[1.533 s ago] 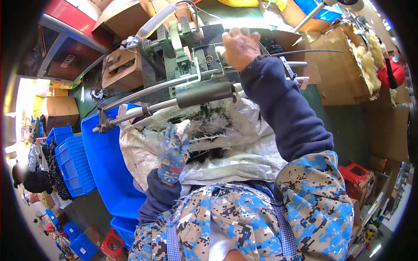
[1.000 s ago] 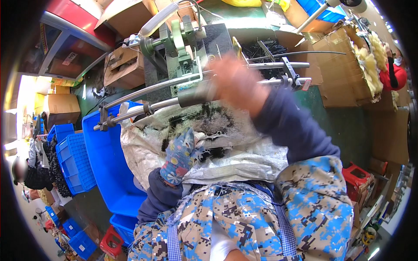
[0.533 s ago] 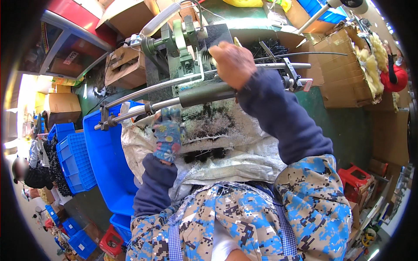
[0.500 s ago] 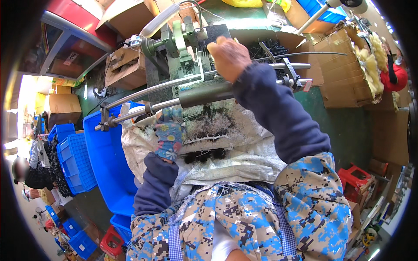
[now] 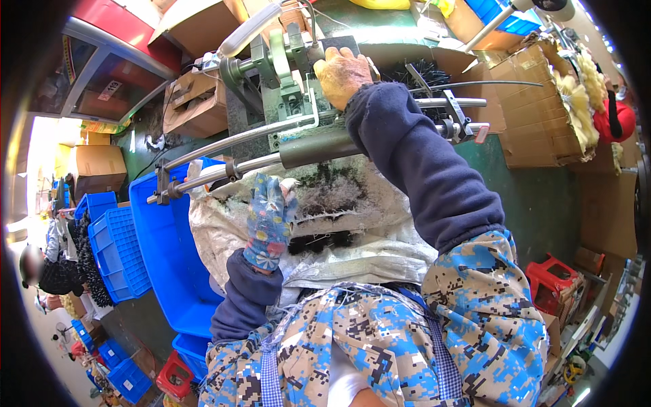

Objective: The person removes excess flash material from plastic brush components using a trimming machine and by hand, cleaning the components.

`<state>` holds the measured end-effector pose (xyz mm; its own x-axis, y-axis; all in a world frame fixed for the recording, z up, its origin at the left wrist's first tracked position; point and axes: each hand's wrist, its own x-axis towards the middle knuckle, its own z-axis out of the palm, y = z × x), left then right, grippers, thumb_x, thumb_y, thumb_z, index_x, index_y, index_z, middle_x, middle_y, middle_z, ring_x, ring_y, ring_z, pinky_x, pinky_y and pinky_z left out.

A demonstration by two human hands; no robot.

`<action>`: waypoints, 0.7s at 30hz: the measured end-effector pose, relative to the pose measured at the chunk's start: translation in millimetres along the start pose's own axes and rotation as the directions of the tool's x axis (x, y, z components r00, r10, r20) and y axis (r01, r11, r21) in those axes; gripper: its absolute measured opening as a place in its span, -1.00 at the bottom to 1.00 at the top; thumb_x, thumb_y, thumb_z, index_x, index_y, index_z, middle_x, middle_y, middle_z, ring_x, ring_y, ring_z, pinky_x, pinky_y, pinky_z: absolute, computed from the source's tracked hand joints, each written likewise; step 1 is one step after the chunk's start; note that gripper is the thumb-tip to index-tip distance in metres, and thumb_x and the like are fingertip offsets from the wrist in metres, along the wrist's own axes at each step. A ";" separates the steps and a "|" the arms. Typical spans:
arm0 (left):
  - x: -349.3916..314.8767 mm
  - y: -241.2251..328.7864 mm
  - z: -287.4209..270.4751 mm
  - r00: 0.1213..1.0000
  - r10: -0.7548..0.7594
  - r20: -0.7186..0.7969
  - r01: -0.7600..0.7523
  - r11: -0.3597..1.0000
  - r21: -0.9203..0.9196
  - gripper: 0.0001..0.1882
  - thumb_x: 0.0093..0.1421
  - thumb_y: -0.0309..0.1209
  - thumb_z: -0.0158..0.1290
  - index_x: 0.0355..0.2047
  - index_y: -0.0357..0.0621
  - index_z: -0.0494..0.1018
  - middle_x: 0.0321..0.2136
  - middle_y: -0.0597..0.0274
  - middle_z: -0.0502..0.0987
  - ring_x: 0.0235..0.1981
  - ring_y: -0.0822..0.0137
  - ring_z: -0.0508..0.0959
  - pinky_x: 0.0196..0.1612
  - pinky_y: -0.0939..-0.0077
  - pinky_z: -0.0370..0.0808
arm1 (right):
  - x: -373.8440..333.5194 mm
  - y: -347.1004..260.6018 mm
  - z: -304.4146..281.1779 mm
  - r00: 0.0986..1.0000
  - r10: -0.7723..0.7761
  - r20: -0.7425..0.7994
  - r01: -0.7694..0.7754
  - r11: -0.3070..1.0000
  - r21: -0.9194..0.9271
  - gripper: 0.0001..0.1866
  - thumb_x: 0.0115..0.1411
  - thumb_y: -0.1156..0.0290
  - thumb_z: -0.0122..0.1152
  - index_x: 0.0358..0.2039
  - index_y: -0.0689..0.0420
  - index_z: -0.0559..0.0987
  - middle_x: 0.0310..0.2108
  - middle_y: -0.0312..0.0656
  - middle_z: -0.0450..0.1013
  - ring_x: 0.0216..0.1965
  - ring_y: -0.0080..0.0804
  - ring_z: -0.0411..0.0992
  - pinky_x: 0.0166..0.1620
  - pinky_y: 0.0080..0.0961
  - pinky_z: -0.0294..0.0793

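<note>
My left hand [image 5: 268, 220], in a blue flowered glove, is over the dusty white cloth on my lap, just below the machine's front rail. Its fingers point up and away, stretched out, and I make out nothing held in them. My right hand [image 5: 342, 76] is bare and curled closed, knuckles up, at the right side of the green-grey machine [image 5: 281, 64]. Whatever lies under its fingers is hidden. Below it a dark roller sleeve [image 5: 320, 148] sits on the steel rail. Black bristle dust and bits [image 5: 325, 203] cover the cloth [image 5: 380, 254].
A large blue bin [image 5: 166, 251] stands at my left, with blue crates [image 5: 121, 254] beyond. Dark bristles [image 5: 424, 73] lie in a carton behind the rails. A lamp [image 5: 249, 31] hangs over the machine. Right are a big carton [image 5: 536, 112] and a red stool [image 5: 553, 281].
My right hand has shifted slightly left and down, its forearm swinging left with it. My left hand has moved a little right, and its fingers have straightened out.
</note>
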<state>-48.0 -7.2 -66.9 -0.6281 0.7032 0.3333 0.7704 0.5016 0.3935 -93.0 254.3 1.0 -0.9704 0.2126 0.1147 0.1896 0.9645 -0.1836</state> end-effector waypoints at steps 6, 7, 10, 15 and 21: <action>-7.8 19.3 1.6 0.831 -0.447 0.331 0.514 0.392 -0.763 -0.71 0.09 -0.58 -0.07 -0.13 -0.25 0.29 -0.38 0.24 0.37 -0.51 0.48 0.33 -0.53 0.68 0.29 | 5.1 4.1 0.5 0.993 0.065 0.095 -0.070 0.996 0.047 -0.77 -0.03 0.37 0.01 -0.32 0.01 0.51 -0.22 -0.18 0.35 -0.05 -0.18 0.19 -0.03 -0.04 0.05; -5.1 22.5 -2.0 0.831 -0.446 0.331 0.514 0.393 -0.762 -0.71 0.09 -0.58 -0.07 -0.13 -0.25 0.29 -0.38 0.24 0.37 -0.51 0.48 0.33 -0.53 0.68 0.29 | 4.8 4.2 -0.5 0.990 0.089 0.106 -0.094 0.995 0.041 -0.75 -0.04 0.36 0.02 -0.30 0.03 0.50 -0.21 -0.15 0.34 -0.05 -0.17 0.18 -0.02 -0.04 0.03; -9.7 19.1 -9.9 0.998 0.060 -0.014 -0.062 0.988 -0.143 -0.62 -0.07 -0.69 -0.01 -0.17 -0.23 0.34 -0.27 0.10 0.40 -0.28 0.12 0.41 -0.14 0.32 0.33 | -5.4 11.1 4.3 0.991 0.124 -0.048 -0.127 0.989 -0.074 -0.70 -0.02 0.29 0.04 -0.25 0.10 0.46 -0.14 -0.11 0.29 -0.03 -0.16 0.15 -0.01 -0.04 0.01; -10.7 19.7 -24.4 1.000 -0.012 0.017 0.016 0.968 -0.251 -0.62 -0.07 -0.65 0.00 -0.17 -0.20 0.35 -0.30 0.10 0.41 -0.30 0.13 0.41 -0.16 0.37 0.33 | -35.4 14.1 -0.6 0.996 0.048 -0.080 -0.058 0.989 -0.133 -0.52 -0.04 0.19 0.09 -0.16 0.23 0.37 -0.13 -0.09 0.22 -0.04 -0.19 0.12 -0.08 -0.09 0.05; -5.5 28.2 -12.3 0.987 0.141 -0.075 -0.154 0.969 -0.196 -0.55 -0.07 -0.63 0.04 -0.10 -0.21 0.29 -0.30 0.06 0.42 -0.34 0.08 0.42 -0.21 0.34 0.36 | -31.3 -1.0 9.9 0.995 0.072 -0.075 -0.078 0.994 -0.082 -0.56 -0.05 0.21 0.09 -0.22 0.26 0.36 -0.19 -0.05 0.26 -0.10 -0.18 0.20 -0.16 -0.12 0.15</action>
<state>-24.1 -3.1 -47.0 -0.5193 0.7270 0.4493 0.8212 0.2790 0.4977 -64.2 245.1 -12.1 -0.9403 0.2928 0.1737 0.2766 0.9545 -0.1115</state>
